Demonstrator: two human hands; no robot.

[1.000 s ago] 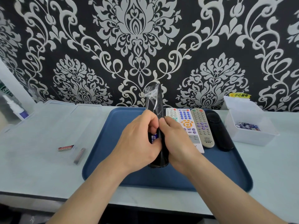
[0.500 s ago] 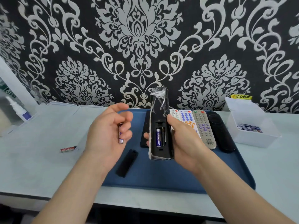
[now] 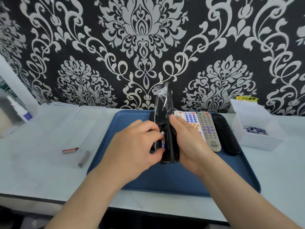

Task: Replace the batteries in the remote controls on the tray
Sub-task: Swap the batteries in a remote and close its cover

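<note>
My right hand (image 3: 189, 142) grips a black remote (image 3: 171, 151) wrapped in clear plastic and holds it upright over the blue tray (image 3: 165, 179), back side toward me. Its battery compartment is uncovered. My left hand (image 3: 132, 149) reaches into that compartment, with its fingertips and thumb pinching a purple battery (image 3: 163, 140) there. Whether a second battery sits in the compartment is hidden by my fingers. Behind my right hand on the tray lie a white remote (image 3: 189, 118), a grey remote (image 3: 208, 129) and another black remote (image 3: 226, 138).
A clear box (image 3: 264, 142) at the right holds several batteries (image 3: 255, 130). At the left, a clear shallow container (image 3: 66, 126) holds a red battery (image 3: 70, 150) and a grey battery (image 3: 83, 158). A white bottle (image 3: 19, 108) stands far left. Patterned wall behind.
My left hand drew away to the left with one battery, exposing the compartment, then returned to the remote and now pinches a battery in it. The loose cover on the tray is now hidden.
</note>
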